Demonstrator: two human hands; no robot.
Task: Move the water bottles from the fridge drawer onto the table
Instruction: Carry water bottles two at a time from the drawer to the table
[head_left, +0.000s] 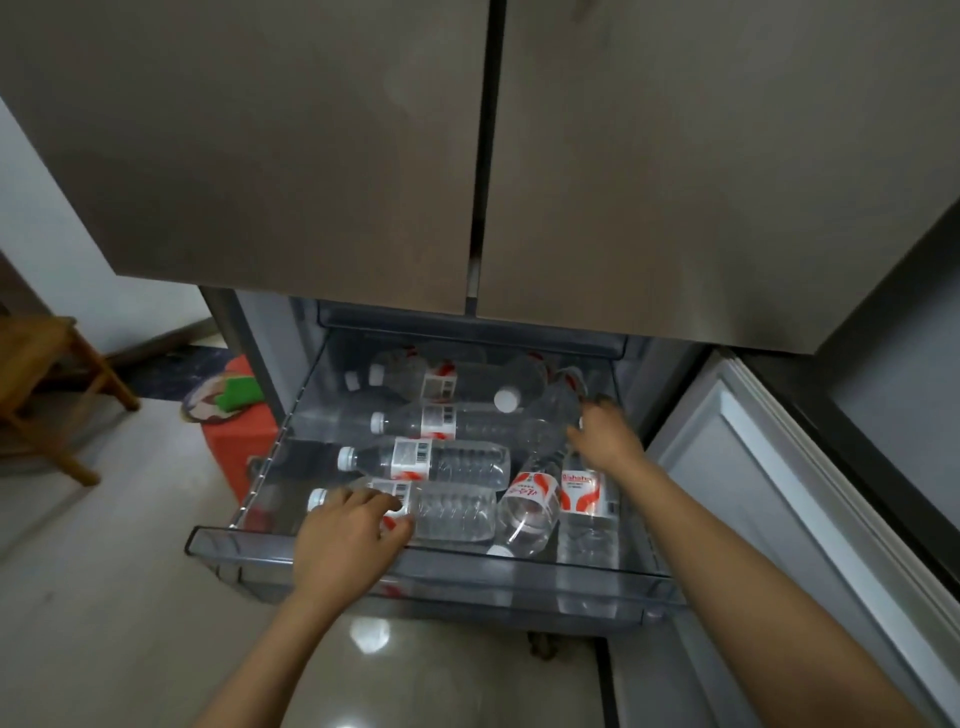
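Several water bottles (457, 422) in drawer (519, 578), left grip (347, 543) clasping front bottle (453, 512), right grip (609, 439) unclear

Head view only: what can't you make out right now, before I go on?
Right hand: motion-blurred over the right-side bottle; grip unclear.
Left hand: its back hides the fingers on the front bottle; grip unclear.
Rear bottles: dim under the fridge doors, at the drawer's back; count uncertain.
Table: outside the frame.
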